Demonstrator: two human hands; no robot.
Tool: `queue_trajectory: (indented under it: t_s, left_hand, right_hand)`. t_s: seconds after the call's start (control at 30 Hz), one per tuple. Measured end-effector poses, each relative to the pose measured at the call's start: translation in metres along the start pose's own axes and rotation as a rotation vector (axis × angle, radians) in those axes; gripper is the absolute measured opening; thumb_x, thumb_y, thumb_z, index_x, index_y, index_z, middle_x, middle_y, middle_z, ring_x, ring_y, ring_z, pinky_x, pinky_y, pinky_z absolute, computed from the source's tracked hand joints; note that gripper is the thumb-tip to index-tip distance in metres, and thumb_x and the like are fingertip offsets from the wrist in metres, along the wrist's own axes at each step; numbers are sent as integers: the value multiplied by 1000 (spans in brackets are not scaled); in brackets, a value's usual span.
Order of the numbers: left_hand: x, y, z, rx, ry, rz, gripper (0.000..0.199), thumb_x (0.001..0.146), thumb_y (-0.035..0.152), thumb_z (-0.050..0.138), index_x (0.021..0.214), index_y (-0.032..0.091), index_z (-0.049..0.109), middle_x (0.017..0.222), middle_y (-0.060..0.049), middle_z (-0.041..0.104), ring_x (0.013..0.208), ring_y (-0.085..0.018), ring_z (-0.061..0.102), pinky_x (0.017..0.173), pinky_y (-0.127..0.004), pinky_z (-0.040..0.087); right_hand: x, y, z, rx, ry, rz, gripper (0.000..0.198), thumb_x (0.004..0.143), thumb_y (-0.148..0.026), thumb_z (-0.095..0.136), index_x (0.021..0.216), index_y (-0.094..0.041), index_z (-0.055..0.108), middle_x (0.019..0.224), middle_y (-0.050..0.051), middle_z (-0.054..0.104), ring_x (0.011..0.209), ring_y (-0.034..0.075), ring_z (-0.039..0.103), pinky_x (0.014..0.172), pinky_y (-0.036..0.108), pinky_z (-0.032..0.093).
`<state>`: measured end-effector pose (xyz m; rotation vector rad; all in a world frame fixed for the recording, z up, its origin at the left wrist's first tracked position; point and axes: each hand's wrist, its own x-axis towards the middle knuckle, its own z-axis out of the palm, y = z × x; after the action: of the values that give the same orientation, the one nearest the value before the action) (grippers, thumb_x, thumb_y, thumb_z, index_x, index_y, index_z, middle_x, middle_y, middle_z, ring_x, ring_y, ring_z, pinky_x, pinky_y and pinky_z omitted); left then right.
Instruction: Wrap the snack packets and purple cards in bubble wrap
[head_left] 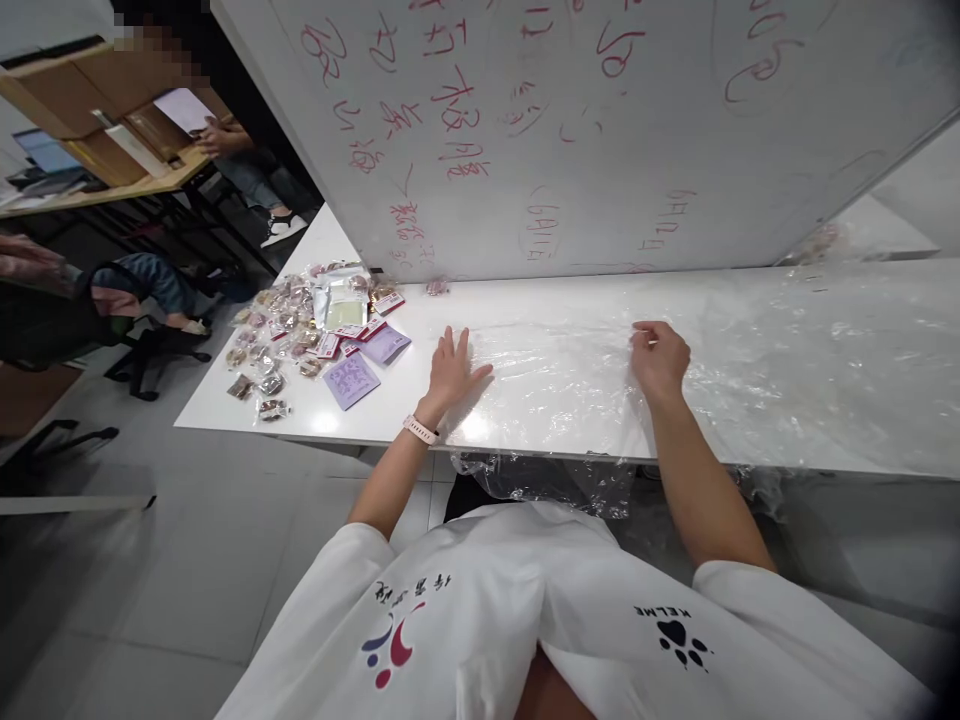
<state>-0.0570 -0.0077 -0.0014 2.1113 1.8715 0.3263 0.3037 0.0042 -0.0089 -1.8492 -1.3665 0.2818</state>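
Observation:
A wide sheet of clear plastic film (pixel 559 385) lies crinkled over the white table, and part of it hangs down past the front edge. My left hand (pixel 450 370) rests at the sheet's left end, fingers spread and thumb stuck out, holding nothing. Farther right, my right hand (pixel 661 360) is closed in a pinch on the film's far side, with the film drawn up at its fingertips. Left of my left hand lie a purple packet (pixel 352 382) and a second purple packet (pixel 387 344), both flat on the table.
Several small wrapped pieces (pixel 271 383) are heaped at the table's left end, with a pale green pouch (pixel 346 305) among them. A whiteboard (pixel 570 150) with red writing stands along the back. Another person's hand (pixel 221 137) shows at a desk, upper left.

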Motion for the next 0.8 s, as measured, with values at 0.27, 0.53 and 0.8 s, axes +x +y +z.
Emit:
queue_trajectory:
  t_s: [0.27, 0.53, 0.8]
  left_hand:
    - [54, 27, 6, 104, -198, 216, 65, 101, 53, 35, 155, 17, 35, 167, -14, 24, 155, -33, 16, 125, -57, 10]
    - [33, -24, -45, 92, 354, -127, 35, 97, 34, 45, 122, 16, 62, 138, -15, 58, 134, -31, 47, 114, -48, 35]
    - [-62, -125, -57, 234, 164, -540, 77, 88, 51, 57, 148, 8, 39, 152, -28, 41, 142, -46, 36, 111, -58, 36]
  right_hand:
    - [-73, -71, 2, -78, -324, -510, 51, 104, -48, 29, 144, -26, 52, 142, 11, 57, 131, 29, 52, 106, 52, 46]
    - [-63, -47, 71, -343, -621, -494, 63, 104, -54, 12, 157, -29, 37, 168, 3, 23, 155, 26, 18, 124, 52, 21]
    - [-66, -49, 71, -346, -565, -499, 62, 105, -51, 13, 154, -26, 42, 166, 6, 26, 154, 27, 21, 123, 53, 22]
